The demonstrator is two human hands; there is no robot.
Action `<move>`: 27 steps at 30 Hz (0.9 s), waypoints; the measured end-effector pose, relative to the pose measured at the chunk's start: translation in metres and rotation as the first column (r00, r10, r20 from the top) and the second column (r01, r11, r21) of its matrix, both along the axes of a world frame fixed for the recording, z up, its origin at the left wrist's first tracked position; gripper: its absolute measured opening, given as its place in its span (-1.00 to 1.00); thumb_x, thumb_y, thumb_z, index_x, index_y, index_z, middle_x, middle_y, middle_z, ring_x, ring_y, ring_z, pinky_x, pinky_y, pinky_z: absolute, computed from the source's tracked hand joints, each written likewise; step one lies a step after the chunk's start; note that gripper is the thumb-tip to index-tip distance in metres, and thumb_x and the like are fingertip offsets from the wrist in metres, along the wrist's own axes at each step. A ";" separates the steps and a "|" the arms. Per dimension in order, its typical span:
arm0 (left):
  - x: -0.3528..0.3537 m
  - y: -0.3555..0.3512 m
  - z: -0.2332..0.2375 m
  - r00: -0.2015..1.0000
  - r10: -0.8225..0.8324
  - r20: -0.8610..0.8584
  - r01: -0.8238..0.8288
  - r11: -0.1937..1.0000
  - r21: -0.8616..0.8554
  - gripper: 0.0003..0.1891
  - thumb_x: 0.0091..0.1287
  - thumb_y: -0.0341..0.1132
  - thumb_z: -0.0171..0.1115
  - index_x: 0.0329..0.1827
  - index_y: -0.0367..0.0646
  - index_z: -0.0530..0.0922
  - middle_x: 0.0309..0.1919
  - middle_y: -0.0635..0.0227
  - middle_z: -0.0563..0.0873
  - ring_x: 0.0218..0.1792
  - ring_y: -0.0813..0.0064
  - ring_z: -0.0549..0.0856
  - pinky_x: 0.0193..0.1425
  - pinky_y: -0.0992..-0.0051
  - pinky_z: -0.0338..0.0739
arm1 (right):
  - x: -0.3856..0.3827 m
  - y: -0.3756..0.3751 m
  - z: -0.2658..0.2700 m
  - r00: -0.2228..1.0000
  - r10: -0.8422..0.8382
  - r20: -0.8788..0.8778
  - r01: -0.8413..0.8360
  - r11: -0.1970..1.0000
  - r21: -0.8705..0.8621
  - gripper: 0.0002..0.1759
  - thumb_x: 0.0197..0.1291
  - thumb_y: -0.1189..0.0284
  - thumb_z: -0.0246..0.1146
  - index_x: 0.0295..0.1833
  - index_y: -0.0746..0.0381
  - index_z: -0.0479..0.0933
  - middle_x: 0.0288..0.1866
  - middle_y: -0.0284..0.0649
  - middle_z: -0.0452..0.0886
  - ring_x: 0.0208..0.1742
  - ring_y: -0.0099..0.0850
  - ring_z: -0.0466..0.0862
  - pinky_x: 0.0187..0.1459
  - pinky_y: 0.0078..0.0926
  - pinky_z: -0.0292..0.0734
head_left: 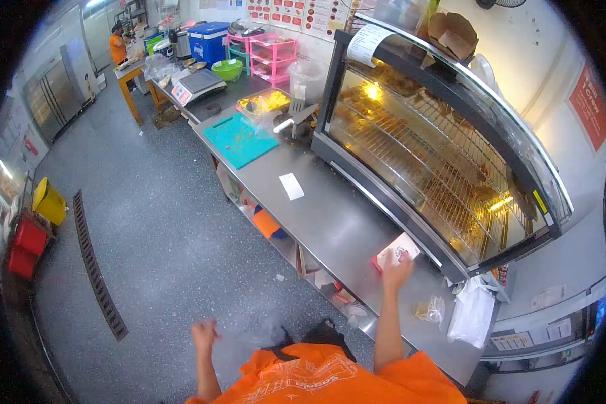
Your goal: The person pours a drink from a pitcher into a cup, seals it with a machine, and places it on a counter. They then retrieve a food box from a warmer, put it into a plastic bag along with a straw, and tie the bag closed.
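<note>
My right hand (398, 271) is on a small white and red cardboard box (402, 246) at the steel counter, beside the foot of the glass display warmer (424, 155). Its fingers curl over the box's near side. My left hand (204, 332) is low over the floor in front of my orange shirt, fingers curled together. A thin clear plastic bag (249, 339) stretches from that hand towards my body; its edges are hard to make out.
On the counter (316, 225) are a paper slip (291, 186), a teal cutting board (240, 140), a tray of yellow food (265, 102), a small clear bag (431, 310) and white plastic bags (471, 313). A scale (198, 84) stands farther along. Another person (117, 47) is far back left.
</note>
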State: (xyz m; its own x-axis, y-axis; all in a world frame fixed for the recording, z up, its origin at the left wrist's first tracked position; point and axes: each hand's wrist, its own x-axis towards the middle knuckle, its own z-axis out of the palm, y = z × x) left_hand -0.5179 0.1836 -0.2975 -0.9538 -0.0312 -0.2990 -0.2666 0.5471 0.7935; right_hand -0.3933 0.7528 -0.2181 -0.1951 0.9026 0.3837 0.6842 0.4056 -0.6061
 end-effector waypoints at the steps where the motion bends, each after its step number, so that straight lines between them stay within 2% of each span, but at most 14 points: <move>1: -0.018 0.021 0.033 0.995 0.096 -0.041 -0.093 0.994 0.057 -0.65 0.27 -0.26 0.24 -0.56 -0.41 0.59 -0.83 0.21 0.54 -0.75 0.40 0.60 -0.61 0.38 0.45 | -0.009 0.025 0.006 0.982 -0.146 0.116 0.154 0.986 -0.062 -0.12 0.00 -0.11 0.35 0.31 0.25 0.36 0.32 0.22 0.29 0.35 0.07 0.34 0.24 0.00 0.31; 2: -0.031 0.039 0.063 0.983 0.124 -0.137 -0.125 0.992 -0.002 -0.67 0.30 -0.25 0.23 -0.45 -0.42 0.60 -0.82 0.21 0.54 -0.75 0.41 0.59 -0.63 0.38 0.43 | -0.014 0.041 0.003 0.931 -0.277 0.239 0.308 0.946 -0.104 0.08 -0.10 -0.22 0.36 0.43 0.20 0.24 0.46 0.24 0.12 0.44 0.09 0.24 0.32 0.05 0.25; 5: -0.063 0.096 0.109 0.893 0.191 -0.407 -0.207 0.978 0.005 -0.65 0.38 -0.23 0.18 -0.05 -0.44 0.57 -0.77 0.17 0.57 -0.76 0.43 0.57 -0.66 0.36 0.38 | -0.030 0.049 -0.008 0.893 -0.157 0.422 0.350 0.832 -0.430 0.31 -0.24 -0.30 0.38 0.57 0.05 -0.05 0.55 0.27 -0.15 0.49 0.15 0.13 0.39 0.22 0.06; 7: -0.070 0.134 0.151 0.912 0.106 -0.396 -0.120 0.993 -0.010 -0.61 0.39 -0.29 0.13 0.14 -0.44 0.48 -0.71 0.08 0.58 -0.75 0.29 0.57 -0.63 0.29 0.37 | -0.029 0.070 -0.027 0.891 -0.128 0.435 0.328 0.845 -0.422 0.35 -0.32 -0.22 0.45 0.58 -0.07 -0.11 0.55 0.26 -0.20 0.50 0.20 0.08 0.36 0.32 0.02; 9: -0.086 0.159 0.156 0.816 -0.107 -0.567 -0.004 0.982 -0.191 -0.62 0.40 -0.33 0.08 0.17 -0.43 0.46 -0.66 -0.05 0.57 -0.68 0.09 0.59 -0.58 0.19 0.37 | -0.013 0.065 -0.024 0.854 0.148 0.498 0.119 0.878 -0.465 0.33 -0.33 -0.15 0.48 0.58 -0.14 -0.10 0.54 0.29 -0.18 0.50 0.21 0.06 0.38 0.29 0.01; 11: -0.079 0.206 0.209 0.824 -0.213 -0.525 0.094 0.965 -0.245 -0.66 0.40 -0.35 0.07 0.13 -0.42 0.47 -0.61 -0.14 0.56 -0.60 -0.09 0.59 -0.53 0.13 0.39 | -0.007 0.072 -0.032 0.860 0.145 0.489 0.099 0.893 -0.439 0.34 -0.36 -0.05 0.53 0.57 -0.18 -0.09 0.47 0.30 -0.04 0.46 0.21 0.10 0.35 0.32 0.03; 15: -0.063 0.293 0.274 0.607 -0.537 -0.586 0.343 0.842 -0.417 -0.80 0.34 -0.36 0.15 -0.11 -0.32 0.59 -0.59 -0.13 0.58 -0.55 -0.10 0.61 -0.51 0.14 0.42 | 0.017 0.075 -0.016 0.888 0.375 0.266 -0.252 0.881 -0.401 0.34 -0.37 0.14 0.55 0.57 -0.14 -0.09 0.24 0.22 0.22 0.28 0.17 0.28 0.31 0.09 0.21; 17: -0.044 0.337 0.310 0.625 -0.552 -0.552 0.444 0.833 -0.331 -0.83 0.28 -0.34 0.23 -0.22 -0.29 0.63 -0.62 -0.09 0.58 -0.58 -0.04 0.62 -0.53 0.19 0.44 | 0.032 0.071 0.012 0.831 0.541 0.129 -0.461 0.799 -0.387 0.32 -0.40 0.17 0.55 0.56 -0.13 -0.04 0.22 0.20 0.26 0.26 0.11 0.31 0.31 -0.09 0.26; 19: -0.036 0.374 0.311 0.573 -0.545 -0.611 0.490 0.826 -0.277 -0.72 0.29 -0.29 0.27 -0.04 -0.30 0.64 -0.72 0.10 0.49 -0.74 0.41 0.44 -0.57 0.38 0.35 | 0.048 0.054 0.071 0.743 0.667 -0.058 -0.633 0.673 -0.383 0.26 -0.42 0.20 0.53 0.54 -0.04 0.08 0.22 0.16 0.29 0.28 0.06 0.33 0.32 -0.18 0.26; 20: -0.029 0.393 0.317 0.576 -0.566 -0.589 0.501 0.815 -0.293 -0.72 0.29 -0.29 0.27 -0.04 -0.30 0.64 -0.72 0.10 0.49 -0.74 0.41 0.44 -0.57 0.38 0.35 | 0.057 0.047 0.100 0.749 0.659 -0.066 -0.623 0.667 -0.409 0.26 -0.42 0.20 0.53 0.54 -0.04 0.08 0.22 0.16 0.29 0.28 0.06 0.33 0.32 -0.18 0.26; 22: -0.010 0.429 0.328 0.594 -0.625 -0.507 0.640 0.749 -0.174 -0.71 0.33 -0.31 0.25 0.05 -0.26 0.63 -0.74 0.33 0.48 -0.70 0.68 0.42 -0.58 0.51 0.35 | 0.074 0.040 0.148 0.533 0.844 -0.053 -0.784 0.470 -0.405 0.18 -0.40 0.24 0.51 0.50 0.09 0.18 0.23 0.08 0.31 0.28 0.01 0.35 0.34 -0.21 0.23; 23: -0.002 0.443 0.331 0.583 -0.648 -0.490 0.659 0.730 -0.182 -0.71 0.33 -0.31 0.25 0.05 -0.26 0.63 -0.74 0.33 0.48 -0.70 0.68 0.42 -0.58 0.51 0.35 | 0.078 0.039 0.161 0.554 0.830 -0.064 -0.769 0.481 -0.421 0.18 -0.40 0.24 0.51 0.50 0.09 0.18 0.23 0.08 0.31 0.28 0.01 0.35 0.34 -0.21 0.23; 25: 0.015 0.467 0.336 0.562 -0.732 -0.385 0.811 0.578 0.085 -0.66 0.39 -0.34 0.20 0.19 -0.22 0.58 -0.71 0.53 0.45 -0.64 0.79 0.42 -0.59 0.62 0.31 | 0.078 0.041 0.175 0.258 0.898 -0.356 -0.917 0.112 -0.382 0.14 -0.42 0.35 0.51 0.46 0.23 0.25 0.29 -0.03 0.28 0.32 -0.14 0.35 0.32 -0.37 0.24; 27: 0.030 0.483 0.343 0.501 -0.776 -0.383 0.859 0.500 0.113 -0.65 0.40 -0.35 0.18 0.23 -0.20 0.55 -0.69 0.57 0.46 -0.65 0.80 0.41 -0.60 0.64 0.28 | 0.073 0.038 0.169 0.244 0.859 -0.451 -0.921 0.060 -0.384 0.10 -0.37 0.31 0.50 0.43 0.30 0.26 0.28 0.00 0.28 0.30 -0.10 0.36 0.33 -0.38 0.24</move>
State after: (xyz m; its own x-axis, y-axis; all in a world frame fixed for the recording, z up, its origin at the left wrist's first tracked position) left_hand -0.4883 0.6662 0.0457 -0.5363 0.8394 0.0882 0.4189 0.1740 0.8912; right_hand -0.3198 0.7912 -0.0490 -0.9953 0.0823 0.0502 -0.0230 0.3034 -0.9526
